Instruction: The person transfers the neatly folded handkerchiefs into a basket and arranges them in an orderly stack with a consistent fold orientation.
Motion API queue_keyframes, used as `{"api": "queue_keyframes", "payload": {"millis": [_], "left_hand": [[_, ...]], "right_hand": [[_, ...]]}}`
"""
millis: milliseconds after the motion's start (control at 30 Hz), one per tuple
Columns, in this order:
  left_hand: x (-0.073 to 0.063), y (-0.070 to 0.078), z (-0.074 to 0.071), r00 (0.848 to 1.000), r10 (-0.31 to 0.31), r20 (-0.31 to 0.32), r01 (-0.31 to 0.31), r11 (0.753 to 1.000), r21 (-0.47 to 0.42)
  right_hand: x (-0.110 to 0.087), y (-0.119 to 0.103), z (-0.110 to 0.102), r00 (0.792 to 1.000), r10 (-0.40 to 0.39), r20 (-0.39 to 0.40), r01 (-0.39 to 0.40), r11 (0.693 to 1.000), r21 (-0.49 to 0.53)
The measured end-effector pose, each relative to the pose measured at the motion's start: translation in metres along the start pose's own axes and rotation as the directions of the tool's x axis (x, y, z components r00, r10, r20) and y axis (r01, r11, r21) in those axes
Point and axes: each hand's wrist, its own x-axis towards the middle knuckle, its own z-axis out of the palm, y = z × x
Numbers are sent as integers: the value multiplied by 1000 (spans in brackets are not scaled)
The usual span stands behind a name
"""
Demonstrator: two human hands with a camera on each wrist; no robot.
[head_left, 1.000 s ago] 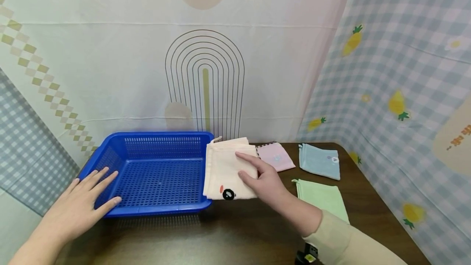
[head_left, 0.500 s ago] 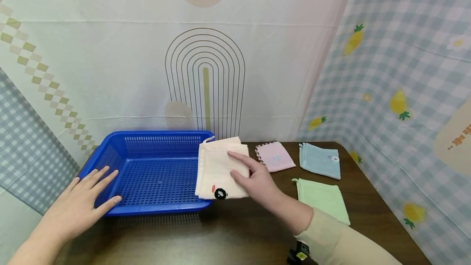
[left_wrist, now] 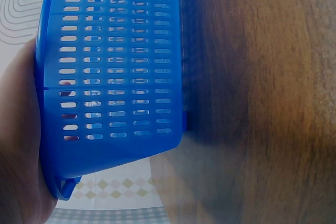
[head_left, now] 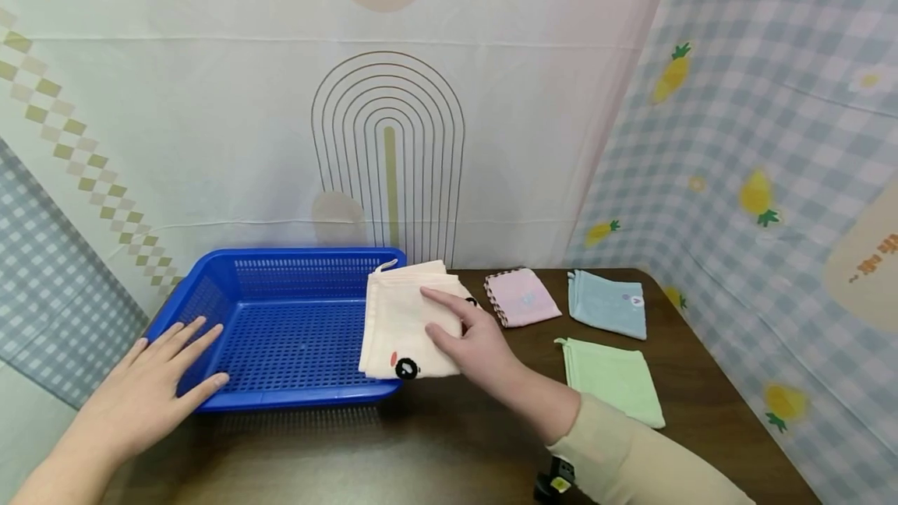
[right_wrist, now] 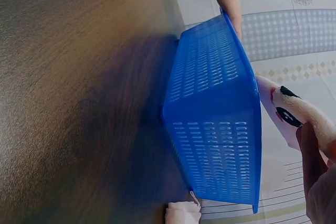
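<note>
My right hand (head_left: 477, 345) grips a folded cream hand towel (head_left: 396, 318) with a stitched black eye and a red mark. The towel is held above the right rim of a blue plastic basket (head_left: 316, 394) and covers part of that rim. In the right wrist view, the towel (right_wrist: 307, 111) is raised over the basket wall (right_wrist: 215, 156), with the thumb against it. My left hand (head_left: 150, 388) rests over the basket's left rim, its fingers spread and straight. From the left wrist, part of this hand (left_wrist: 18, 135) shows against the rim of the basket (left_wrist: 113, 156).
On the dark wooden table (head_left: 449, 450), a pink towel (head_left: 522, 298), a blue towel (head_left: 606, 306) and a green towel (head_left: 613, 380) lie folded at the right. A pale cloth (right_wrist: 184, 213) shows beside the basket in the right wrist view. Patterned curtains (head_left: 210, 139) stand close behind.
My right hand has carried the cream towel left, farther over the basket's right side. More of the pink towel now shows. The left hand stays where it was on the rim.
</note>
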Motion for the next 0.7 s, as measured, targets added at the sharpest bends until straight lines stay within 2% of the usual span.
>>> {"api": "queue_keyframes", "payload": {"millis": [433,700], "left_hand": [[-1,1,1,1000,9,-9,-9,1000,4],[0,1,0,1000,-3,-10,3,1000,4]], "right_hand": [[7,3,10,1000,-13,-14,12,999,-31],[10,1,18,1000,-3,-2,3,1000,14]]}}
